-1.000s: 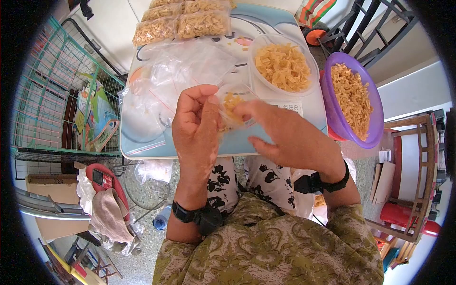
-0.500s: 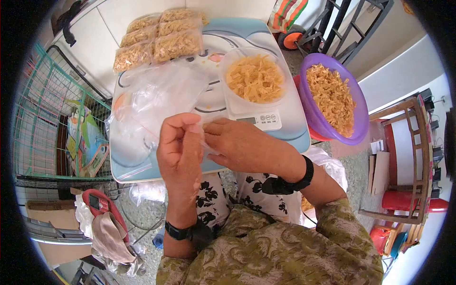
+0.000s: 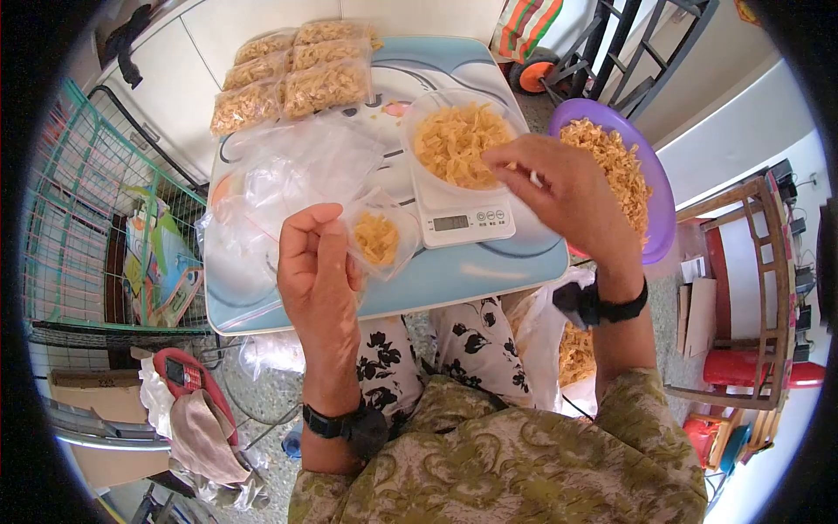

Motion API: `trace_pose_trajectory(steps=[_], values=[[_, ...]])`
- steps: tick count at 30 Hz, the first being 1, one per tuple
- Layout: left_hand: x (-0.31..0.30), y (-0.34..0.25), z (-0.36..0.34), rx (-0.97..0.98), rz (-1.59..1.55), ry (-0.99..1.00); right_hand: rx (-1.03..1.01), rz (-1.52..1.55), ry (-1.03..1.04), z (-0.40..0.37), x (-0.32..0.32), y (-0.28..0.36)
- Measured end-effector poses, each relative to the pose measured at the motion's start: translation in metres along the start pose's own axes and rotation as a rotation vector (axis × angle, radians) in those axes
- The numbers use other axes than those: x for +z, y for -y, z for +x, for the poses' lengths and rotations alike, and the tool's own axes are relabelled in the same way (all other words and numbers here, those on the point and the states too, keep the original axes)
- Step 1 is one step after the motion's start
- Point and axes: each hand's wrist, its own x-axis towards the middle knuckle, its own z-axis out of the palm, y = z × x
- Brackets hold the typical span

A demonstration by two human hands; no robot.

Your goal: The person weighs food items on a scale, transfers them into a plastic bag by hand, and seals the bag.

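Note:
My left hand (image 3: 316, 262) pinches the edge of a small clear plastic bag (image 3: 403, 255) above the table's front part. Yellow dried strips (image 3: 377, 240) lie inside it, and its mouth gapes upward. My right hand (image 3: 559, 188) reaches to the right rim of a clear plastic bowl (image 3: 410, 140), thumb and fingers curled together at the strips. Whatever sits between those fingertips is too small to make out. More yellow dried strips (image 3: 458, 140) fill the bowl, which rests on a white kitchen scale (image 3: 467, 229) with a lit display.
Empty clear plastic bags (image 3: 297, 175) lie on the table (image 3: 489, 275) at left. Several filled bags (image 3: 327, 86) are lined up at its back left corner. A purple basin (image 3: 661, 210) of dried strips stands right of the table. A wire cage (image 3: 87, 227) is at far left.
My right hand has left the bag and moved right and up to the bowl. The bag in my left hand now shows open, with strips inside.

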Motion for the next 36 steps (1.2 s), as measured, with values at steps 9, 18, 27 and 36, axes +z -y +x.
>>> trace_pose_trajectory(steps=[9, 18, 27, 36], values=[[0.001, 0.001, -0.001, 0.017, 0.009, 0.03, -0.114, -0.109, 0.387, 0.028, -0.001, -0.039], [0.005, 0.001, 0.0, -0.008, 0.056, 0.018, -0.058, -0.215, 0.573, 0.045, 0.026, -0.048], [0.0, 0.002, 0.001, -0.006, 0.041, 0.029, -0.138, -0.083, 0.323, 0.04, 0.028, -0.059], [0.003, 0.004, 0.0, -0.007, 0.023, 0.036, 0.291, 0.404, 0.122, 0.028, 0.009, -0.067]])
